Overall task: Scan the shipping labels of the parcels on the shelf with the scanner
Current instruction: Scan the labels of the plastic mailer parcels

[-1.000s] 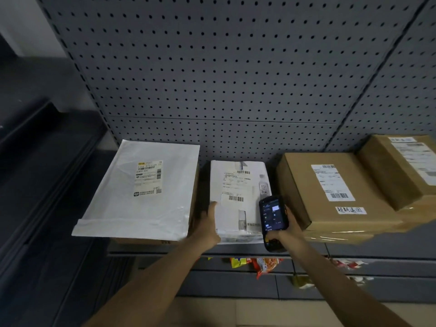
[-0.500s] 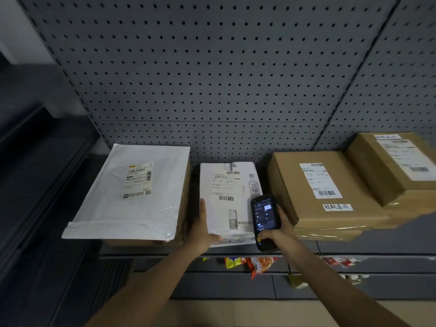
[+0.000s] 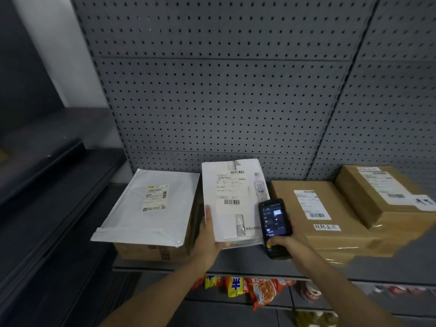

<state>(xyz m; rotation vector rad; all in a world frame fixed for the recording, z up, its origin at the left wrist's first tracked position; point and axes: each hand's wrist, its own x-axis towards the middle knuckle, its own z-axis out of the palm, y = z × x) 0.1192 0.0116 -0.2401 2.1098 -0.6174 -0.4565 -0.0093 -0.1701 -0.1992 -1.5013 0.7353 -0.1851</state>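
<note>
A: Where is the scanner (image 3: 274, 226)?
B: In the right hand (image 3: 289, 241), held just beside the right edge of the white parcel (image 3: 232, 201). It is a dark, slab-shaped handheld with a lit screen facing up. The fingers are curled round its lower half and the thumb lies across the keys under the screen.

A: And the left hand (image 3: 207, 241)?
B: It grips the white parcel at its lower left corner. The thumb lies straight up along the left edge on the top face, and the other fingers go underneath, out of sight. The parcel is tilted, its far end raised toward the pegboard (image 3: 224, 102).

A: What is the parcel like?
B: A flat, smooth white bag, rectangular, with a printed shipping label (image 3: 230, 188) and a barcode near its middle.

A: What lies around it?
B: On the left, a glossy white mailer (image 3: 151, 208), creased at its near flap, lying on a cardboard box (image 3: 153, 252). On the right, a brown taped box (image 3: 316, 211) with a label, and a second brown box (image 3: 382, 197) resting partly on it. All sit on the grey metal shelf (image 3: 236, 265).

A: Any open room?
B: A narrow gap between the mailer and the white parcel, where the left hand sits. The scanner nearly touches the brown box. Under the shelf's front edge, colourful snack packets (image 3: 254, 289) show.
</note>
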